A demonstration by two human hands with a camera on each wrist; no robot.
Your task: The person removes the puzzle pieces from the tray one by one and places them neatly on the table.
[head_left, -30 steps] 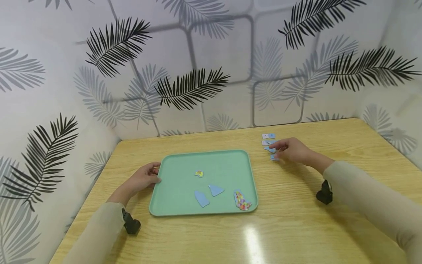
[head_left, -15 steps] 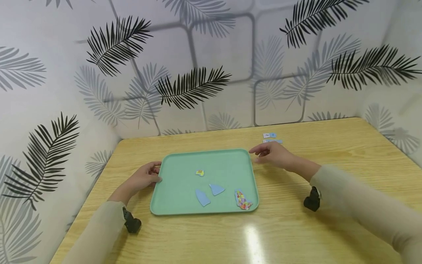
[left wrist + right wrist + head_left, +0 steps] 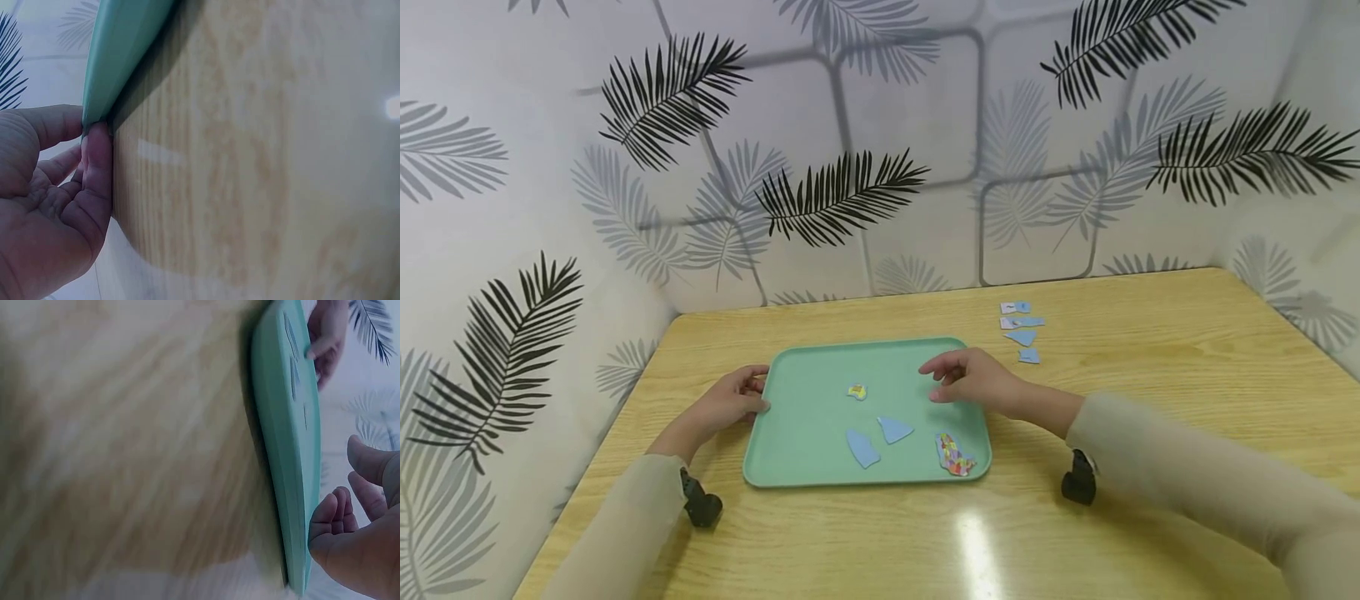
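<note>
Take the green tray [image 3: 801, 433] as the clock face, twelve towards the patterned wall [image 3: 917, 233], and the person's left hand [image 3: 725, 407] sits at nine, gripping the rim between thumb and curled fingers. The right hand [image 3: 981, 382] hangs over the rim between two and three, fingertips pointing towards nine, loosely bent and apart — nothing is in its grasp, and I can't tell whether its underside brushes the tray. Inside lie the cut pieces: a small yellow piece [image 3: 857, 392] just off centre towards eleven, a blue wedge [image 3: 895, 430] a little towards four, a long blue piece [image 3: 862, 447] at six, and a multicoloured piece [image 3: 955, 456] out by the corner at four. Beyond the tray at two, a column of pale blue and pinkish pieces [image 3: 1022, 322] lies on the wooden table [image 3: 1120, 333]. My reading is that the step in hand is a reach into the tray for one of those pieces, though which one I couldn't say. Next calls for a fine fingertip pinch at an edge — they look thin and flat, so could slide — with the other hand steadying the tray.
</note>
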